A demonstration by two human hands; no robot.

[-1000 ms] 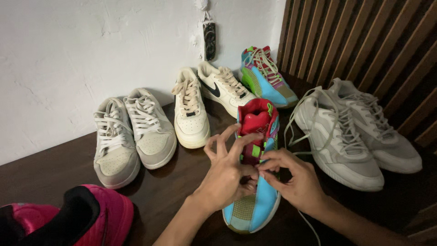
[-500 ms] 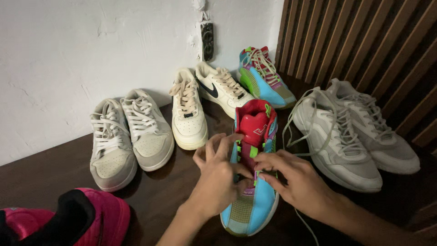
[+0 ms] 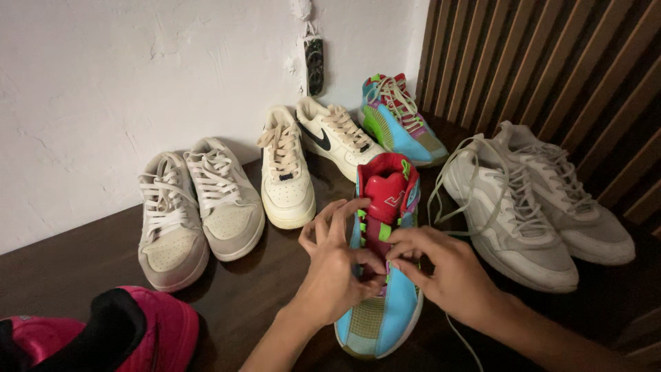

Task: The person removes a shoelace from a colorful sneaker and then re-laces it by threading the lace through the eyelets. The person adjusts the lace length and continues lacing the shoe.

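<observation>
A person's two bare hands work over a bright blue sneaker (image 3: 385,303) that lies on a dark wooden floor (image 3: 82,265), toe pointing toward the viewer. The sneaker has a red tongue and neon green lace loops. It sits directly under both hands, between them, with its toe showing below the fingers and its red tongue standing up just beyond them.

The left hand (image 3: 337,265) rests on the sneaker's left side, its fingers curled and pinching at the lacing area in the middle of the shoe. The right hand (image 3: 444,272) comes in from the right side, fingertips pressed to the same spot and almost touching the left hand's fingers. Whether either hand actually grips a lace cannot be told. A thin white lace (image 3: 463,341) trails on the floor below the right wrist.

Other shoes stand around. A grey pair (image 3: 196,207) lies to the left, a cream pair (image 3: 306,158) against the white wall (image 3: 138,83), a matching blue sneaker (image 3: 399,120) in the corner, and a pale grey pair (image 3: 537,207) to the right beside a slatted wooden panel (image 3: 551,69). A pink shoe (image 3: 138,331) fills the lower left corner.
</observation>
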